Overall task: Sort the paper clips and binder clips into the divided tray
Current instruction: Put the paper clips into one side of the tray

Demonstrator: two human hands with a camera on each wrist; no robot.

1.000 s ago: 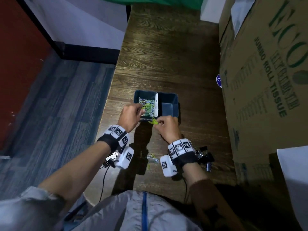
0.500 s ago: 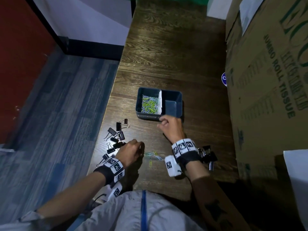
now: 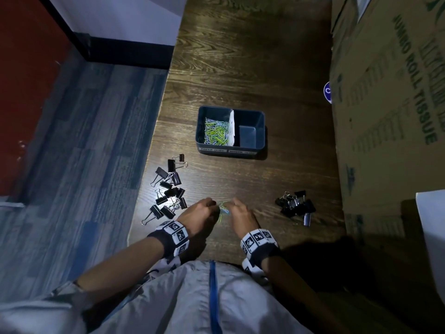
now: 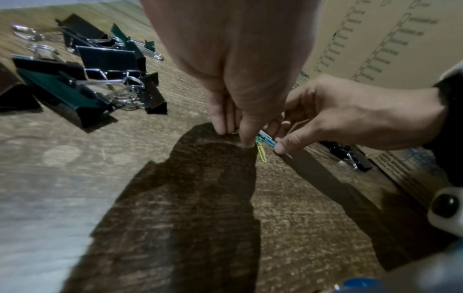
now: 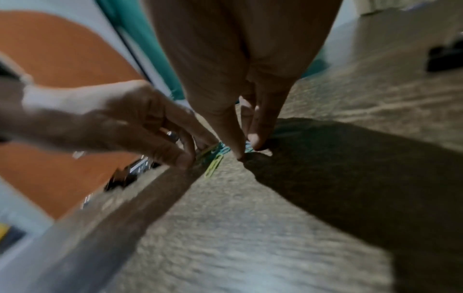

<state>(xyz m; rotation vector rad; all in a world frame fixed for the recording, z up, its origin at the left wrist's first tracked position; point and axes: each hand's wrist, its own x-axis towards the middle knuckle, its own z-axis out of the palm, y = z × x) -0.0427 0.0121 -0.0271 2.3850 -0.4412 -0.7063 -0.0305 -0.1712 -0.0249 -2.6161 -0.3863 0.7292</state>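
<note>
A dark blue divided tray [image 3: 261, 131] stands mid-table; its left compartment holds several green and blue paper clips [image 3: 215, 133], and nothing lies in its right one. A few loose paper clips [image 3: 224, 210] lie near the front edge between my hands. My left hand [image 3: 213, 206] pinches at a yellow clip [image 4: 235, 131] with its fingertips on the wood. My right hand [image 3: 232, 204] pinches the blue clips [image 4: 268, 138] between thumb and fingers. One yellow-green clip [image 4: 261, 153] lies flat and free beside them, seen also in the right wrist view [image 5: 214, 164].
Several black binder clips [image 3: 168, 189] are scattered near the table's left edge, and a second heap of binder clips [image 3: 295, 206] lies to the right. A tall cardboard box [image 3: 385, 104] walls off the right side. The floor drops away left of the table.
Both hands have left the tray and come back to the front edge. The left went first; the right followed from the tray's front wall to the loose clips.
</note>
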